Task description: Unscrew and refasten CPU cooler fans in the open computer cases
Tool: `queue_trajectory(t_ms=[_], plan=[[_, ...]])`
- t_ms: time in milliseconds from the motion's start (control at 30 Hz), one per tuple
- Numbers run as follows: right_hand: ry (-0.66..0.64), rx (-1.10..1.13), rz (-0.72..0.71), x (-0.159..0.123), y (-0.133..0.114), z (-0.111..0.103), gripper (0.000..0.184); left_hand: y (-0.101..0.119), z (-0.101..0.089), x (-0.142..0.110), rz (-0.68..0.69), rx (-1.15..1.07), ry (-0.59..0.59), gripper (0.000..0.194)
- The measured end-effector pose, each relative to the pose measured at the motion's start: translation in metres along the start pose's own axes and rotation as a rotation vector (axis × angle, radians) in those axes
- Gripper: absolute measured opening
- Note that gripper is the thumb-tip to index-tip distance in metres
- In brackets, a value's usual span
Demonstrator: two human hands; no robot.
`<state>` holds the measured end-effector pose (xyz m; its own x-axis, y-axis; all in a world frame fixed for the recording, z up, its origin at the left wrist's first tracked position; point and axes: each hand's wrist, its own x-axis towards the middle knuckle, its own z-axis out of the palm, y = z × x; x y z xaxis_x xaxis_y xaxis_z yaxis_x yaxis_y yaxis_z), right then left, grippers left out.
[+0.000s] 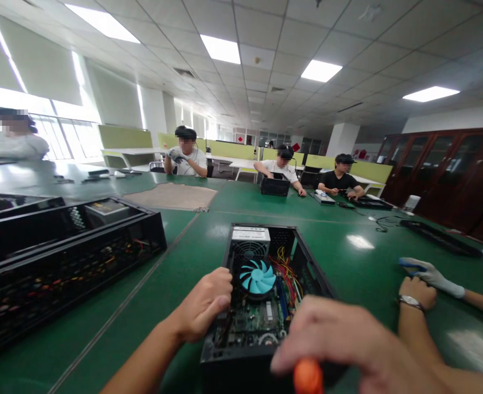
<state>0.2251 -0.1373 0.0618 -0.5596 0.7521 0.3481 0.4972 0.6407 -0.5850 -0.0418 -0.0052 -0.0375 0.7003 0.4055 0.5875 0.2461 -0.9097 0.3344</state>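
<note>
An open black computer case (241,350) lies on the green table in front of me. Inside it are a round fan with turquoise blades (257,277), a silver power supply (250,235), a green circuit board (245,317) and a bundle of coloured cables (286,271). My left hand (208,301) is closed over the case's left edge, fingers curled at the rim. Above the near right corner, blurred and close to the camera, my right hand (331,334) is closed around an orange handle (308,376). The rest of that tool is hidden.
Another long black case (60,251) stands at the left. From the right reach a co-worker's wristwatch-wearing hand (417,293) and a white-gloved hand (434,276). Several people sit across the table, one behind a black case (274,186). A brown sheet (173,196) lies at the back left.
</note>
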Motion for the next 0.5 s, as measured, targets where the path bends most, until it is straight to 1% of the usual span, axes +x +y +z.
queue_trajectory(t_ms=[100, 133, 167, 200, 267, 367, 433, 500], plan=[[0.253, -0.005, 0.08, 0.021, 0.011, -0.014, 0.026, 0.022, -0.012, -0.035, 0.002, -0.058, 0.033, 0.052], [0.308, -0.014, 0.115, 0.028, 0.018, -0.016, 0.026, 0.029, -0.014, -0.045, -0.013, -0.064, 0.056, 0.052], [0.322, -0.026, 0.145, 0.035, 0.025, -0.015, 0.025, 0.036, -0.016, -0.053, -0.029, -0.071, 0.078, 0.052], [0.293, -0.038, 0.167, 0.041, 0.031, -0.012, 0.026, 0.041, -0.016, -0.06, -0.044, -0.076, 0.103, 0.052], [0.173, -0.06, 0.188, 0.048, 0.042, 0.0, 0.024, 0.051, -0.016, -0.07, -0.059, -0.079, 0.144, 0.048], [-0.016, -0.117, 0.176, 0.053, 0.05, 0.02, 0.021, 0.058, -0.016, -0.072, -0.05, -0.071, 0.161, 0.039], [-0.085, -0.139, 0.166, 0.054, 0.052, 0.03, 0.021, 0.06, -0.016, -0.07, -0.043, -0.07, 0.158, 0.036], [-0.109, -0.155, 0.163, 0.056, 0.053, 0.036, 0.022, 0.06, -0.017, -0.067, -0.035, -0.081, 0.167, 0.034]])
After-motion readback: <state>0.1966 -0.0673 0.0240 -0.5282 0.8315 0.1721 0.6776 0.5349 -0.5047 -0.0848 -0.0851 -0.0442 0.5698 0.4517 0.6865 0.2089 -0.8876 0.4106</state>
